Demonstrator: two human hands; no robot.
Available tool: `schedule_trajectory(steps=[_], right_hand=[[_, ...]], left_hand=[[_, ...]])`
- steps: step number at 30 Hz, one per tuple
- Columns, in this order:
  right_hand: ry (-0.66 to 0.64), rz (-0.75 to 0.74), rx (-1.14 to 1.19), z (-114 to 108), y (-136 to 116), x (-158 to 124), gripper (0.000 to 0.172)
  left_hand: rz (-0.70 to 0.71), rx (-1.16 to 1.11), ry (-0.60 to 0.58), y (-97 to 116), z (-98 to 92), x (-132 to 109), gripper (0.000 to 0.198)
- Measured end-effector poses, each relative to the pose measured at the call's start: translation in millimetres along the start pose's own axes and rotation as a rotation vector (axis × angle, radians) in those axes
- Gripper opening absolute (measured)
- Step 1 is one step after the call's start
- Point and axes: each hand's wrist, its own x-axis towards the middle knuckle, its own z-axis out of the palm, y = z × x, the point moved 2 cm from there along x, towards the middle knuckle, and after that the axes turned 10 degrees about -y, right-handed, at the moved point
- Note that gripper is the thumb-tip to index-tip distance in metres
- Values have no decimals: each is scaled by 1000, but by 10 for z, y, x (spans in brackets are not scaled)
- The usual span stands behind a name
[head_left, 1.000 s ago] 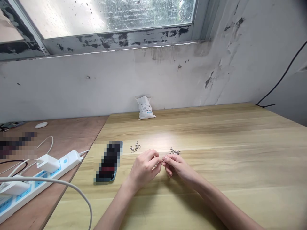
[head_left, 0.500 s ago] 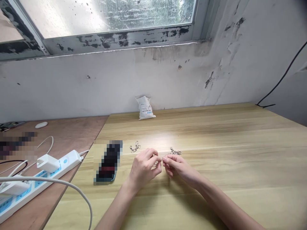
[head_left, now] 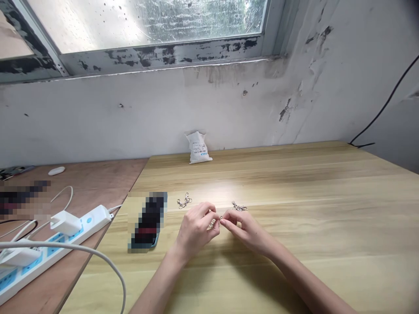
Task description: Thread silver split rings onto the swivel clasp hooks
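Observation:
My left hand (head_left: pixel 197 224) is closed in a pinch, with small silvery metal rings (head_left: pixel 212 223) showing between its thumb and fingers. Right beside it, my right hand (head_left: pixel 247 227) is also pinched, its fingertips meeting the left ones at a tiny metal piece (head_left: pixel 221 218). The exact shape of that piece is too small to tell. Just beyond my right hand lies a small heap of silvery lobster clasps (head_left: pixel 240 207). Another few lobster clasps (head_left: pixel 184 201) lie on the table beyond my left hand.
A phone (head_left: pixel 149 222), partly blurred, lies left of my hands. A white printed packet (head_left: pixel 198 148) leans against the wall. On the brown board at left are a power strip (head_left: pixel 94 216) with plugged-in chargers and a looping white cable (head_left: pixel 108 260). A black cable (head_left: pixel 389 102) hangs at right.
My right hand has moved slightly left, its fingertips closing up to the left hand's, and its lower fingers have curled in. My left hand stays nearly still.

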Motion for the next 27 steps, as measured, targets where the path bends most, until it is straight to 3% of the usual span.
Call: schedule_trajectory(steps=[6, 11, 17, 27], right_hand=[[32, -116, -373, 20, 84, -1, 24], [203, -229, -592, -28, 124, -8, 22], [299, -295, -341, -40, 42, -26, 13], [233, -208, 22, -15, 27, 8, 7]], left_hand=[[21, -41, -51, -6, 49, -19, 10], [-55, -118, -79, -40, 58, -31, 10], [-110, -192, -96, -64, 33, -23, 9], [-98, -127, -124, -54, 20, -17, 9]])
